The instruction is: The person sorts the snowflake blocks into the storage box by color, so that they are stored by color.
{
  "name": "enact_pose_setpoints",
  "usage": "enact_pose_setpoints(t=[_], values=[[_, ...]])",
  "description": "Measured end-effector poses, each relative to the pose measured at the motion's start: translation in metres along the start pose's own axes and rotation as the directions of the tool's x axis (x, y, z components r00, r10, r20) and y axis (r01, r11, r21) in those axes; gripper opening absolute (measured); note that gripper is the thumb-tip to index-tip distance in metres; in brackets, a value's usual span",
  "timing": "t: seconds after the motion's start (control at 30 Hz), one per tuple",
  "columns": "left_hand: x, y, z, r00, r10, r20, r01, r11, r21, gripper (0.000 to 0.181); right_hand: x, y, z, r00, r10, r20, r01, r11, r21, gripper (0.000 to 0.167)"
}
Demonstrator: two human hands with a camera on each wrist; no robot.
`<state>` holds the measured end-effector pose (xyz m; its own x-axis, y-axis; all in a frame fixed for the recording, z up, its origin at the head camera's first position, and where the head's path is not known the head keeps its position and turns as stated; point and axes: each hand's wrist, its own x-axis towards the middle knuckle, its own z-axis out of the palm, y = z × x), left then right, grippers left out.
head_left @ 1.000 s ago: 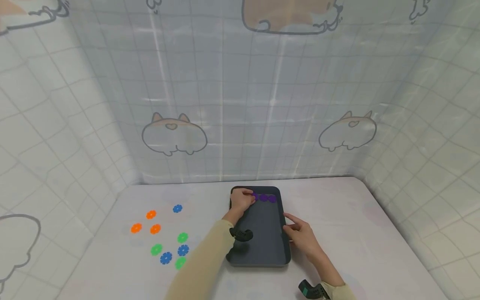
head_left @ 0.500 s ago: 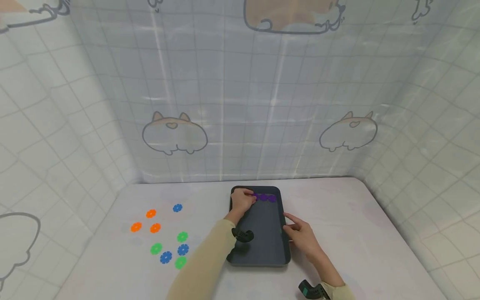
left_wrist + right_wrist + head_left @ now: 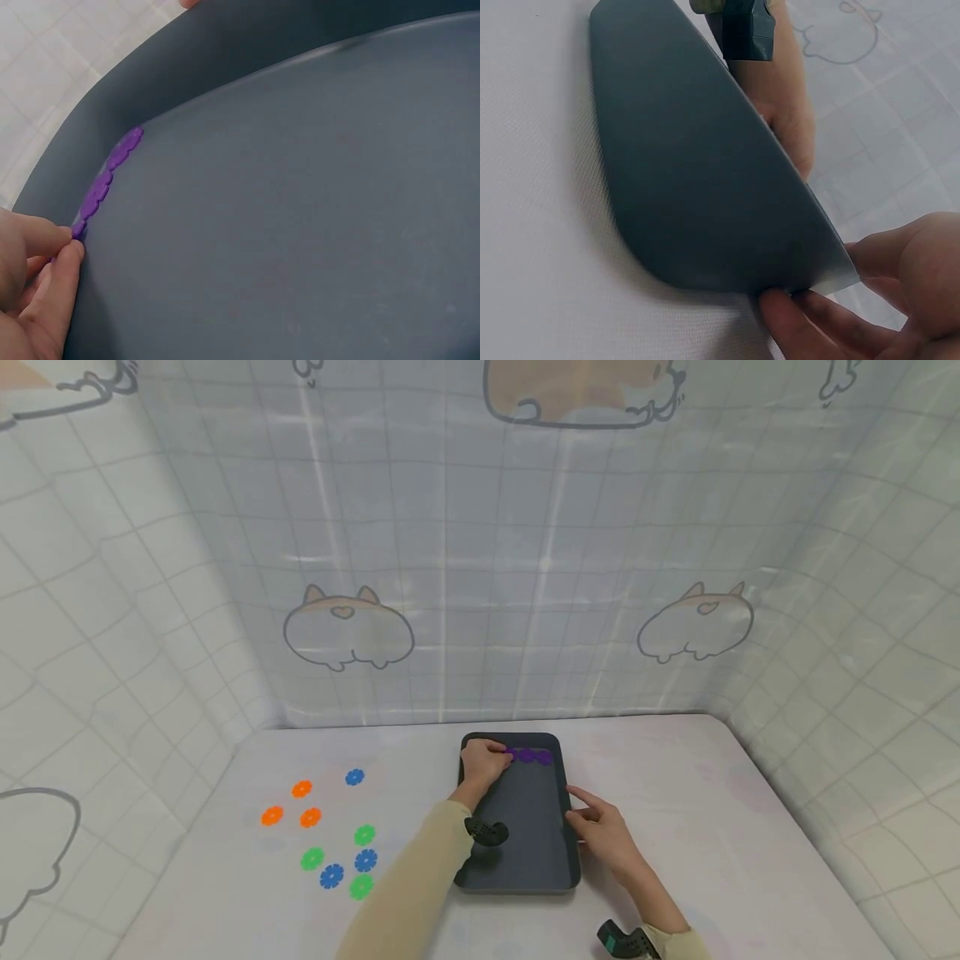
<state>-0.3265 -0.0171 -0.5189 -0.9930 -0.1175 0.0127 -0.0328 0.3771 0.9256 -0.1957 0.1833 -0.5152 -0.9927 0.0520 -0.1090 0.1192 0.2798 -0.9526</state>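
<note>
A dark grey rectangular tray lies on the table. Along its far end, two purple notched discs sit side by side, and a third purple disc continues the row to the left. My left hand reaches into the tray's far left corner and pinches that third disc between thumb and fingertips, which partly cover it. At the tray's right side, my right hand grips the rim, with thumb and fingers on either side of the wall in the right wrist view.
Left of the tray, three orange discs, three green discs and three blue discs lie scattered flat on the white table. A patterned curtain rises behind the table and along both sides.
The left hand has shifted very slightly to the right at the purple row. The right hand and the tray have stayed in place.
</note>
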Motion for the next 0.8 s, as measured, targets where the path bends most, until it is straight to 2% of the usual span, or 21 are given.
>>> enact_pose_setpoints(t=[0.4, 0.8], values=[[-0.0019, 0.0007, 0.0012, 1.000, 0.016, -0.007, -0.016, 1.000, -0.007, 0.015, -0.0012, 0.0000, 0.0005, 1.000, 0.006, -0.003, -0.006, 1.000, 0.004, 0.047], [-0.0022, 0.0010, 0.0017, 0.999, 0.030, -0.043, -0.028, 0.998, 0.050, 0.015, -0.0013, -0.0021, -0.0006, 1.000, 0.004, -0.001, -0.004, 1.000, 0.012, 0.047]])
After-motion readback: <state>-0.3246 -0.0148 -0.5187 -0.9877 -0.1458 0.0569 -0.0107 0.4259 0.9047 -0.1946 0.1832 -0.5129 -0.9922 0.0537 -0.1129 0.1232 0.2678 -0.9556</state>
